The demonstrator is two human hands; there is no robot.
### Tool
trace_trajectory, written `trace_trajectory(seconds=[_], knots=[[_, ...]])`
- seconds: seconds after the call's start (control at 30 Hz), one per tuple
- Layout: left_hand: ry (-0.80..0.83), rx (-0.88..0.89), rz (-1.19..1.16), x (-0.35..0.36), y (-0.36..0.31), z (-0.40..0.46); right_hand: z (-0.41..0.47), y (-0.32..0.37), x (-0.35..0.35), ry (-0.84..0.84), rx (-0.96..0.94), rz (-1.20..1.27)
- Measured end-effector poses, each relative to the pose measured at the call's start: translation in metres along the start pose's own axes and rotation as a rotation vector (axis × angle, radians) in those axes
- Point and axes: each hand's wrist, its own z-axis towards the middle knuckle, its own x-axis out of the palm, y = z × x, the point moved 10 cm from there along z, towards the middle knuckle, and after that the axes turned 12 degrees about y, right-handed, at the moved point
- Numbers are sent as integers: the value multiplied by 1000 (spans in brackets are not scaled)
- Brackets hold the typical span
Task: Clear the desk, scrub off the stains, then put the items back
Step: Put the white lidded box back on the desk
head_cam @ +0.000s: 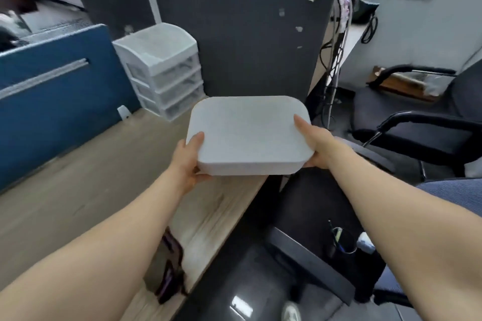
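Observation:
A flat white box with rounded corners is held in the air over the right end of the wooden desk. My left hand grips its near left corner, thumb on top and fingers underneath. My right hand grips its near right side the same way. A white plastic drawer unit stands on the desk at the back, against the dark partition. A dark purple object, blurred, lies at the desk's near edge beside my left forearm.
A blue partition bounds the desk on the left. Right of the desk, black office chairs and hanging cables fill the space. Below the desk edge are a black box and a pen holder.

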Motion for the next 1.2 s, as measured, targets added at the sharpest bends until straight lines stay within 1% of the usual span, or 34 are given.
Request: trace_trajectory(seconds=[0.13, 0.23, 0.33, 0.5, 0.63, 0.8, 0.9, 1.03, 1.2], knots=[[-175, 36, -101, -92, -23, -32, 9, 17, 97, 152, -41, -27], [-295, 63, -196, -153, -29, -51, 17, 21, 167, 278, -28, -150], [-390, 93, -295, -200, -35, -65, 25, 22, 225, 349, -14, -254], [-511, 115, -398, -260, -35, -72, 53, 15, 301, 448, 31, -256], [-543, 103, -424, -284, -35, -60, 85, 9, 338, 520, 79, -194], [-584, 59, -487, -290, -37, -24, 148, 18, 360, 526, 96, -198], [-628, 50, -498, -291, -46, 6, 188, 26, 374, 574, 131, -196], [-658, 14, -496, -298, -43, 44, 235, 15, 384, 604, 183, -178], [-701, -55, -490, -306, -26, 81, 287, -15, 384, 627, 230, -207]])
